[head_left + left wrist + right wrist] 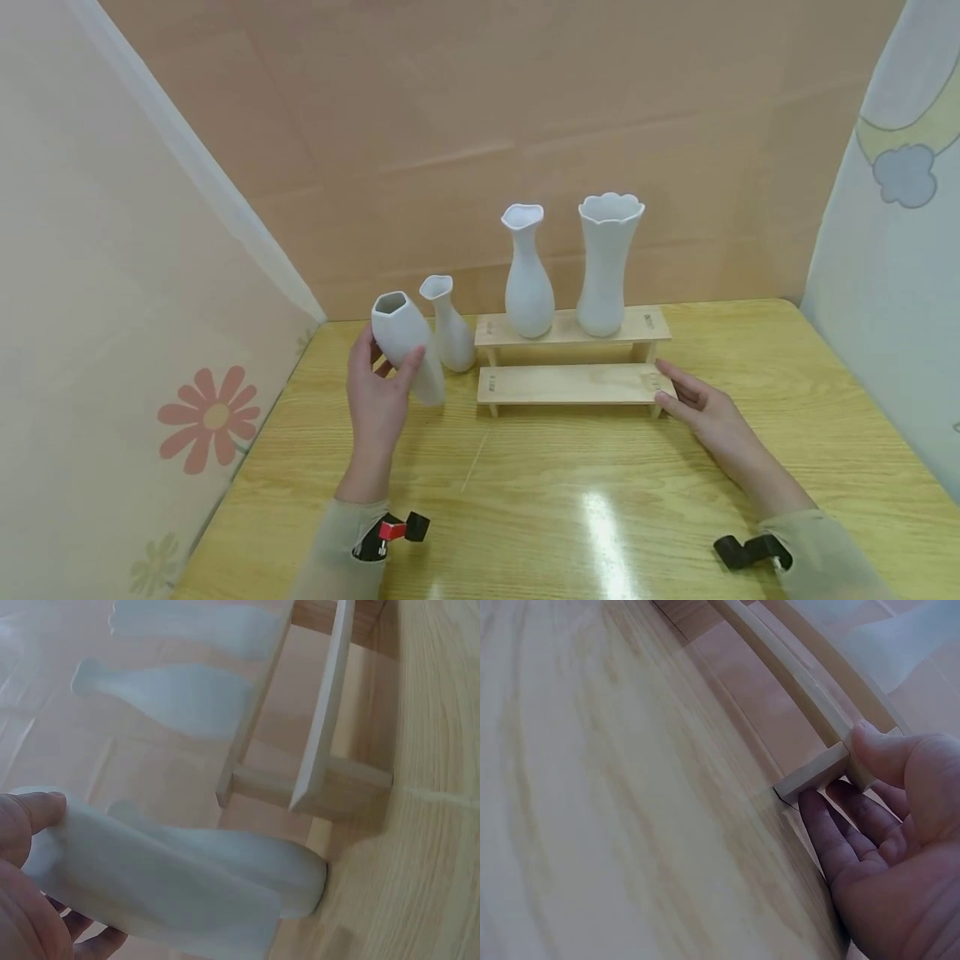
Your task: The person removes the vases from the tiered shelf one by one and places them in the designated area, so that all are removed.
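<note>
White ceramic-looking vases, four in number, around a pale two-level wooden stand (558, 385). Left hand (375, 396): clamped around the faceted vase (411, 333), thumb on the near side, other fingers behind; angular mouth up and leaning left, narrower base toward the right. It is located left of the stand, in front of the small fluted vase (454, 340); whether its base touches the tabletop (525, 483) I cannot tell. In the left wrist view the held vase overlaps the small one, hiding part of it. Small fluted vase upright on the tabletop, just beside the stand's left end. Right hand (708, 412): pinching the right end of the stand's lower shelf, thumb at the front corner, fingers behind and below near the leg, as the right wrist view shows. Lower shelf bare. Upper shelf carries two upright vases, apart from each other: the slender-necked vase (529, 287) toward the left, the scalloped vase (604, 275) toward the right, its rim wavy and its waist narrow. Tabletop yellowish wood grain, a bright glare patch near the front. Behind, a creased brownish backdrop (480, 125). On the left panel a red flower print (216, 417); on the right one, a grey-blue cloud shape (906, 175). Sleeves pale; a black mount at each wrist, the left with a red piece.
</note>
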`<state>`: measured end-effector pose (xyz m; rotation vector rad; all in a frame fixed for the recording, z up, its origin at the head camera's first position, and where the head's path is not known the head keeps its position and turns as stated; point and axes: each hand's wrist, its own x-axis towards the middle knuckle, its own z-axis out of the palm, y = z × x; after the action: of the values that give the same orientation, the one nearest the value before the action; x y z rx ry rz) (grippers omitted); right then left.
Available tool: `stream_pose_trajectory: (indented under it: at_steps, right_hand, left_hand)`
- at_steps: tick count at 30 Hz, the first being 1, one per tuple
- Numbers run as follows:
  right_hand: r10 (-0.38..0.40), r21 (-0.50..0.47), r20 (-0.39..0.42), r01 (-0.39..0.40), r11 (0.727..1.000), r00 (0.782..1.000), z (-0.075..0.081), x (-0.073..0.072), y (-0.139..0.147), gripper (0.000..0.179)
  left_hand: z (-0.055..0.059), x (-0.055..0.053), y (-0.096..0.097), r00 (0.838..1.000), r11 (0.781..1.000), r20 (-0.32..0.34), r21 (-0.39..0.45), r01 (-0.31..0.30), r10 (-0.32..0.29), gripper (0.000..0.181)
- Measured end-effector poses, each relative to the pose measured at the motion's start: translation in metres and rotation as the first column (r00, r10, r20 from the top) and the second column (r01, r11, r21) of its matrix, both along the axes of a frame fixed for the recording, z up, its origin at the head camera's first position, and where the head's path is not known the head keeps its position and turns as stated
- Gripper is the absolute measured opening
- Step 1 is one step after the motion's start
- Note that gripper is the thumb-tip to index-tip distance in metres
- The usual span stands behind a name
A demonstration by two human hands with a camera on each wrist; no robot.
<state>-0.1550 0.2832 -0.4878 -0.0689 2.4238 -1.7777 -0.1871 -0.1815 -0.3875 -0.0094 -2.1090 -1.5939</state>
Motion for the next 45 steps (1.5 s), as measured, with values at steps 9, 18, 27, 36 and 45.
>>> stream_pose_trajectory:
  at_steps: [9,18,27,36,45]
  right_hand:
    - [0.002,0.003,0.001,-0.002,1.0,1.0,0.001,-0.001,0.002,0.078]
    - [0.008,-0.023,0.014,-0.008,1.0,1.0,0.0,0.0,0.002,0.078]
    - [0.002,-0.019,0.011,-0.002,1.0,1.0,0.0,0.0,0.003,0.078]
    - [0.017,-0.067,-0.002,-0.017,0.998,1.0,0.0,0.0,0.004,0.077]
    - [0.021,-0.061,0.002,-0.021,0.998,1.0,-0.001,-0.003,0.006,0.077]
  left_hand:
    - [-0.01,-0.02,-0.013,0.998,0.998,0.002,-0.01,-0.061,0.061,0.07]
    - [-0.023,-0.044,-0.022,0.994,0.994,-0.026,0.013,-0.106,0.107,0.071]
    - [-0.035,-0.066,-0.023,0.992,0.993,-0.047,0.001,-0.114,0.114,0.07]
    - [-0.04,-0.08,-0.024,0.991,0.991,-0.021,0.007,-0.131,0.131,0.067]
    - [-0.043,-0.092,-0.022,0.995,0.995,-0.01,-0.001,-0.101,0.101,0.069]
